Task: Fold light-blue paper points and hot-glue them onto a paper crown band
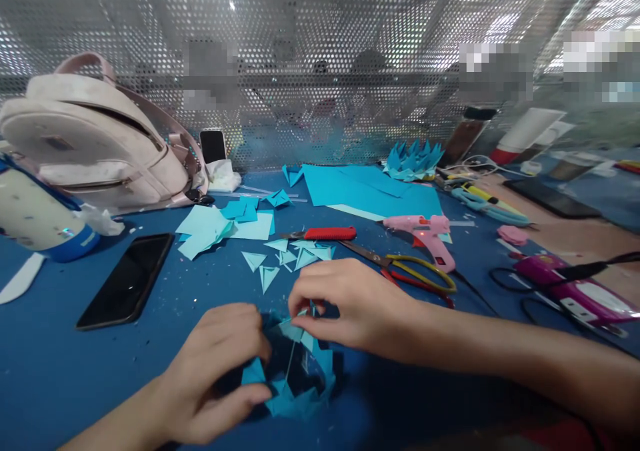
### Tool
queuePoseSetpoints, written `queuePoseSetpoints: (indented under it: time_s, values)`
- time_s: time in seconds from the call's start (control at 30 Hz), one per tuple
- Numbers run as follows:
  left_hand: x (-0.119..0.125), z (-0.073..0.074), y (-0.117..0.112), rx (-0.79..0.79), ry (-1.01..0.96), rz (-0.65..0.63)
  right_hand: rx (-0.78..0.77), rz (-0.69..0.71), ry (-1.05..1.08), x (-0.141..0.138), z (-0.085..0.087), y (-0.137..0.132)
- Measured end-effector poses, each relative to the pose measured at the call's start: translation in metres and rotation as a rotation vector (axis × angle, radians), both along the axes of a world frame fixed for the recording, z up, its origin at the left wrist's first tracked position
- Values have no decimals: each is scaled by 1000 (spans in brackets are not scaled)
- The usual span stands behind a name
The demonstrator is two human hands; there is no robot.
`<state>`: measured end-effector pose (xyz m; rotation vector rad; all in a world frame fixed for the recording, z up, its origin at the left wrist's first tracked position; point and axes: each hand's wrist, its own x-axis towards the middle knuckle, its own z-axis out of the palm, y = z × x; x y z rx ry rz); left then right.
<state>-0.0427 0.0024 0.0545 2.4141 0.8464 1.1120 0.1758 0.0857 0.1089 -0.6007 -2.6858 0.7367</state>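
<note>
My left hand (217, 371) is curled round the left side of a ring of folded blue paper points (300, 377) that lies on the blue table (75, 364). My right hand (345, 307) reaches over the ring's top edge, its fingertips pinched on one blue paper piece at the rim. Several small folded blue triangles (287, 257) lie just beyond my hands. Yellow-and-red-handled scissors (410, 274) and a pink glue gun (425, 234) rest to the right of them.
A black phone (127, 277) lies at the left, behind it a pale pink backpack (95, 144) and a bottle (35, 217). Blue paper sheets (370, 191), a red craft knife (327, 233) and a finished blue crown (413, 161) are further back. A magenta glue gun (575, 291) sits right.
</note>
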Motion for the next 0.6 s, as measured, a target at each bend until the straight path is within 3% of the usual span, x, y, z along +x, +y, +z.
queuePoseSetpoints:
  time_s: [0.17, 0.4, 0.6]
  values:
    - [-3, 5, 8, -116, -55, 31, -170, -60, -6, -2, 0, 12]
    - [-11, 1, 15, 33, 273, 134, -412, -215, 271, 4, -1, 38]
    - [-9, -2, 16, 78, 455, 197, -676, -266, 457, 5, -9, 38]
